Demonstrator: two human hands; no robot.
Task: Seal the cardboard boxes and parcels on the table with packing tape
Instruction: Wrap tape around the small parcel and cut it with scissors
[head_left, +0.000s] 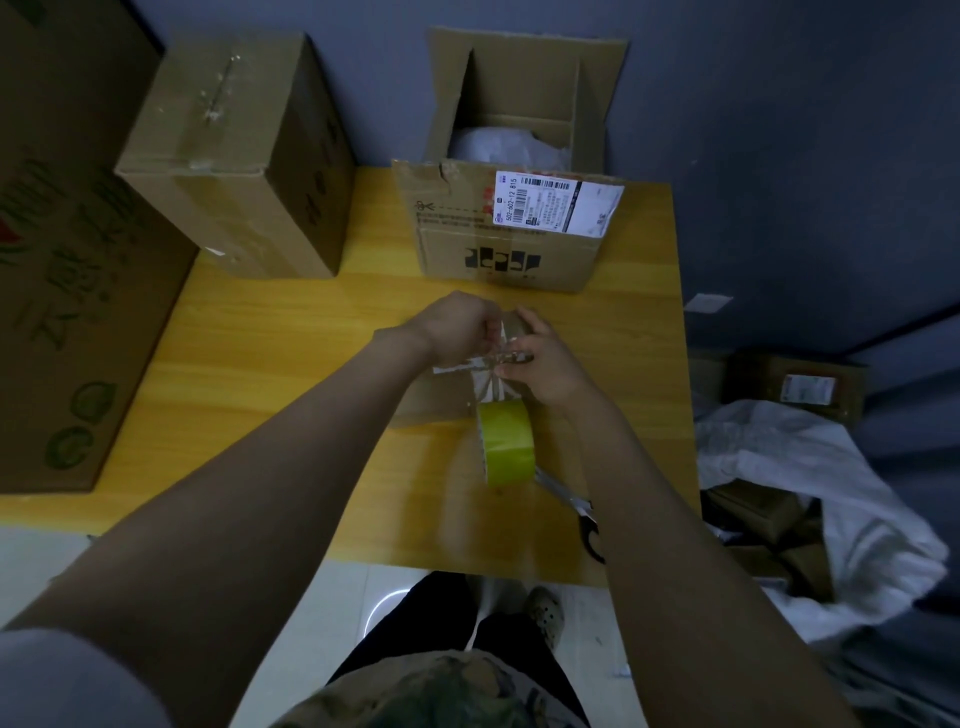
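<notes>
A small cardboard parcel (441, 387) is placed on the yellow wooden table (291, 364), near the middle, and it is partly hidden by both hands. The left hand (460, 325) is held over its far left part, with the fingers curled and pinched together on a strip of clear tape (491, 374) which is stretched over the top of the parcel. The right hand (545, 358) is laid on the right side of the parcel, and its fingers are pressed together on the same crumpled tape; whether the cardboard itself is also gripped cannot be told. A roll of yellow-green packing tape (506, 441) is seen just in front of the parcel, standing on its edge and joined to the strip. Scissors (576, 512) with black handles are lying beside the roll, partly covered by the right forearm. At the far edge of the table an open cardboard box (511, 208) with a white shipping label (556, 202) is standing, and white wrapping is seen inside it. To its left a closed box (244, 156) with tape along its top seam is placed. A large printed carton (67, 291) is filling the left side of the table. On the floor to the right, white plastic sheeting (810, 483) and flattened cardboard are lying.
</notes>
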